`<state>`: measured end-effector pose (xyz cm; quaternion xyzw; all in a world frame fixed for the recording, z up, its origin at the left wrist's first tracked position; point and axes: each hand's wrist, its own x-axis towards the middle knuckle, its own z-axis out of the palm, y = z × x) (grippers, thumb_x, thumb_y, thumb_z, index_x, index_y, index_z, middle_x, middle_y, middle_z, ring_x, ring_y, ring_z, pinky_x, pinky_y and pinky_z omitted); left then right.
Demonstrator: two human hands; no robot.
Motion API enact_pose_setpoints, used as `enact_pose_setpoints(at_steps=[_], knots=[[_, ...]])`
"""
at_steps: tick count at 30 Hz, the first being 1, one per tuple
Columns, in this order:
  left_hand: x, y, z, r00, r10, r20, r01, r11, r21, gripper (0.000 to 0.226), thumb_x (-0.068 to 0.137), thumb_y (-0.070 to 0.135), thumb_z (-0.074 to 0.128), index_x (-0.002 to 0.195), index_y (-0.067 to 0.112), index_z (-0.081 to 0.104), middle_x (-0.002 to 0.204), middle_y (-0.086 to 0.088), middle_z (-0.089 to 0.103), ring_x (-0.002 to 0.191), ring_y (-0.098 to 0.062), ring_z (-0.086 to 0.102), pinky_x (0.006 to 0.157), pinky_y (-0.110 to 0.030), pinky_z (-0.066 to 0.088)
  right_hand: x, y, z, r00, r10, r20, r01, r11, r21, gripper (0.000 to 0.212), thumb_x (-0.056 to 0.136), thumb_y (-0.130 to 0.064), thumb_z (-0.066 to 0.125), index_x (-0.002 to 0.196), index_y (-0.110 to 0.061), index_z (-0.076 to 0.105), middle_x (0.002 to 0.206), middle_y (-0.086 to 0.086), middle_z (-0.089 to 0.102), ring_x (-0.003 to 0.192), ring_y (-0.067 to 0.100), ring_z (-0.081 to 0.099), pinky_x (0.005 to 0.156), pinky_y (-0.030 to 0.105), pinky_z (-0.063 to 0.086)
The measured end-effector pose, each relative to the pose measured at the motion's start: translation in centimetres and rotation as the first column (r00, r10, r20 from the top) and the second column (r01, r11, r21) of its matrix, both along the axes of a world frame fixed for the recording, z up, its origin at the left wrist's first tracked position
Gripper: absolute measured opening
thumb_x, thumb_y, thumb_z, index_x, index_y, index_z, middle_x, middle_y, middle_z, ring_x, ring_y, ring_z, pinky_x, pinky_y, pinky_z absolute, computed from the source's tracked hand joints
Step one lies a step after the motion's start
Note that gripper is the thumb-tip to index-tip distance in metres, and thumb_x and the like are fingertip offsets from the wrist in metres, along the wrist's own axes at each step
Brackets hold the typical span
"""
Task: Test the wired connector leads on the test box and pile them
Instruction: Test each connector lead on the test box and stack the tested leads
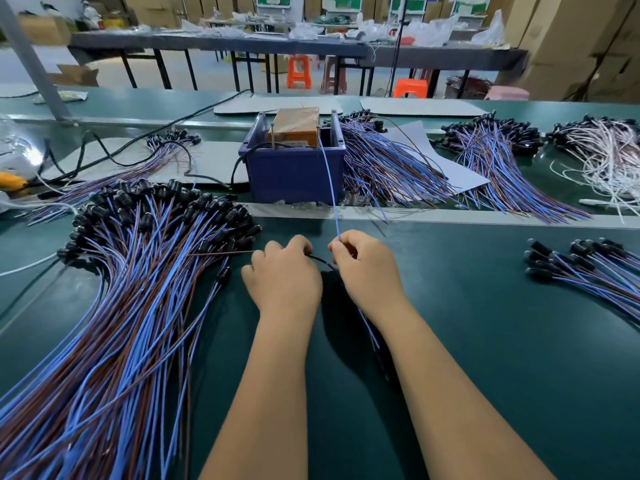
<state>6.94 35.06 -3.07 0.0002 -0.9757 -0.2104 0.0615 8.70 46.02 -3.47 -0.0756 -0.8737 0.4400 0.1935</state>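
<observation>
- Hands close together near the middle of the green tabletop, both gripping one lead.
- Right hand pinched on the blue wire, fingers curled tight round it just above the knuckles.
- Left hand curled round the lead's dark part, a brown wire sticking out leftward from the fingers; connector itself hidden, cannot tell its facing.
- Blue wire's long axis running from the right-hand pinch straight toward the far edge, up to the test box inside the blue bin; tip appears at the box's right post, contact too small to confirm.
- Test box dead ahead of the grip, right hand nearer to it.
- Big pile of leads just left of the left hand, toward the left edge; small pile well apart near the right edge.
- Likely step: testing, then setting aside onto a pile.
</observation>
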Motion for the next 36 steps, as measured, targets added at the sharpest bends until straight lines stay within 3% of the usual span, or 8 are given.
enact_pose_setpoints(at_steps=[6, 11, 16, 21, 26, 30, 33, 36], knots=[[-0.3, 0.4, 0.0, 0.998, -0.061, -0.018, 0.062, 0.995, 0.076, 0.025, 0.093, 0.024, 0.045, 0.103, 0.031, 0.067, 0.115, 0.000, 0.057, 0.113, -0.026, 0.045, 0.087, -0.036, 0.029, 0.2, 0.1, 0.5, 0.998, 0.002, 0.061, -0.018, 0.960, 0.280, 0.015, 0.091, -0.021, 0.059, 0.093, -0.011, 0.070, 0.096, 0.008, 0.063, 0.088, 0.027, 0.057, 0.072, 0.033, 0.039], [-0.3, 0.3, 0.0, 0.996, -0.064, -0.055, 0.077, 0.961, 0.267, 0.031, 0.087, 0.011, 0.044, 0.087, 0.021, 0.073, 0.104, 0.002, 0.066, 0.102, -0.026, 0.049, 0.089, -0.036, 0.037, 0.4, -0.9, 0.8, 0.990, -0.013, 0.138, -0.065, 0.835, 0.546, 0.014, 0.092, -0.016, 0.049, 0.091, -0.009, 0.061, 0.100, 0.011, 0.058, 0.093, 0.036, 0.056, 0.063, 0.032, 0.030], [0.3, 0.1, 0.5, 0.999, 0.046, -0.029, -0.024, 0.853, 0.521, 0.027, 0.079, 0.007, 0.043, 0.074, 0.018, 0.067, 0.079, 0.001, 0.069, 0.085, -0.029, 0.058, 0.084, -0.043, 0.048, 0.7, -1.2, 1.4, 0.987, 0.012, 0.160, -0.107, 0.794, 0.598, 0.006, 0.091, -0.013, 0.052, 0.086, -0.014, 0.054, 0.099, 0.011, 0.059, 0.093, 0.037, 0.058, 0.064, 0.033, 0.032], [0.4, 0.2, 0.6, 0.999, 0.053, -0.009, -0.039, 0.826, 0.562, 0.023, 0.078, 0.010, 0.044, 0.070, 0.019, 0.064, 0.073, 0.003, 0.067, 0.082, -0.028, 0.058, 0.084, -0.043, 0.049, 1.3, -2.0, 1.8, 0.986, 0.000, 0.165, -0.101, 0.789, 0.606, 0.029, 0.088, -0.005, 0.049, 0.070, -0.017, 0.030, 0.098, 0.012, 0.061, 0.090, 0.037, 0.059, 0.061, 0.033, 0.029], [0.6, 0.4, 0.5, 0.999, 0.029, -0.041, -0.002, 0.841, 0.541, 0.021, 0.082, 0.012, 0.047, 0.072, 0.021, 0.064, 0.072, 0.003, 0.066, 0.081, -0.025, 0.059, 0.086, -0.044, 0.048, 1.4, -2.5, 1.9, 0.985, -0.013, 0.171, -0.081, 0.842, 0.533, 0.030, 0.086, -0.002, 0.047, 0.065, -0.015, 0.029, 0.084, 0.006, 0.055, 0.074, 0.033, 0.047, 0.059, 0.033, 0.028], [0.1, 0.6, 0.3, 0.992, 0.080, -0.103, -0.006, 0.815, 0.579, 0.018, 0.088, 0.014, 0.052, 0.103, 0.019, 0.061, 0.114, -0.002, 0.058, 0.095, -0.026, 0.058, 0.086, -0.036, 0.044, 1.1, -1.6, 1.5, 0.989, -0.045, 0.137, -0.005, 0.940, 0.341, 0.018, 0.085, -0.011, 0.055, 0.069, -0.008, 0.047, 0.076, 0.016, 0.058, 0.072, 0.034, 0.046, 0.058, 0.033, 0.030], [0.2, 1.1, 0.6, 0.977, 0.188, -0.105, -0.025, 0.584, 0.812, 0.015, 0.096, 0.017, 0.048, 0.110, 0.017, 0.053, 0.126, 0.000, 0.036, 0.082, -0.017, 0.058, 0.076, -0.028, 0.041, 0.7, -1.0, 1.6, 0.998, -0.001, 0.058, 0.002, 1.000, -0.007, 0.011, 0.083, -0.015, 0.062, 0.073, -0.010, 0.064, 0.063, -0.003, 0.062, 0.062, 0.015, 0.054, 0.052, 0.021, 0.035], [-0.1, 1.6, 0.7, 0.986, 0.130, 0.105, -0.137, 0.260, 0.956, 0.035, 0.103, 0.023, 0.039, 0.135, 0.012, 0.043, 0.130, 0.000, 0.046, 0.098, -0.017, 0.065, 0.094, -0.039, 0.052, 0.9, -1.2, 2.0, 0.989, 0.148, -0.007, -0.140, 0.918, -0.371, 0.015, 0.086, -0.010, 0.063, 0.072, -0.013, 0.067, 0.055, -0.009, 0.064, 0.047, 0.001, 0.049, 0.048, 0.016, 0.038]])
